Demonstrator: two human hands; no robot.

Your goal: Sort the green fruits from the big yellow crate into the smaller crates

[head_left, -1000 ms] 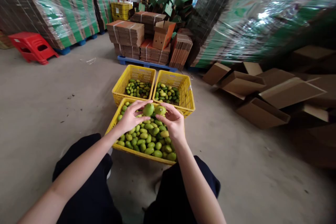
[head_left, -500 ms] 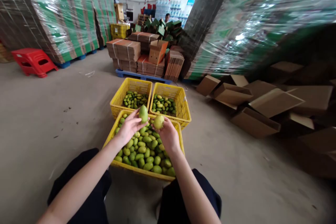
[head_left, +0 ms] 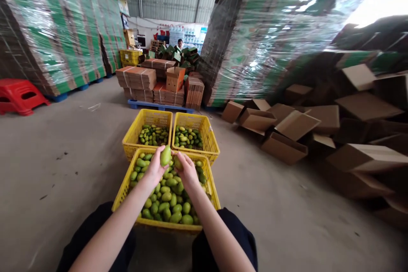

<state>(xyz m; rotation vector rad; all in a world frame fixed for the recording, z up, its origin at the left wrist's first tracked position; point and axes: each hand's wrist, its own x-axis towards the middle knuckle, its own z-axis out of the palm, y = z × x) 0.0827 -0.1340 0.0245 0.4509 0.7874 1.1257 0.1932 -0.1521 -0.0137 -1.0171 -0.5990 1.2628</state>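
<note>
Before me stood a crate [head_left: 165, 225] of fruit [head_left: 166, 196], two more crates [head_left: 209, 139] side by side behind it, cardboard [head_left: 140, 78] on a pallet [head_left: 159, 106] beyond, a stool [head_left: 21, 90] leftward, cartons [head_left: 297, 126] heaped rightward.

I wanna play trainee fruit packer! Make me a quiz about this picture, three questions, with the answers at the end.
1. True or false: the person's left hand holds an oval green fruit.

2. How many yellow crates show piled fruit inside?

3. What colour is the pallet under the bundled cardboard?
A) red
B) blue
C) yellow

Key: 1. True. 2. Three. 3. B.
</note>
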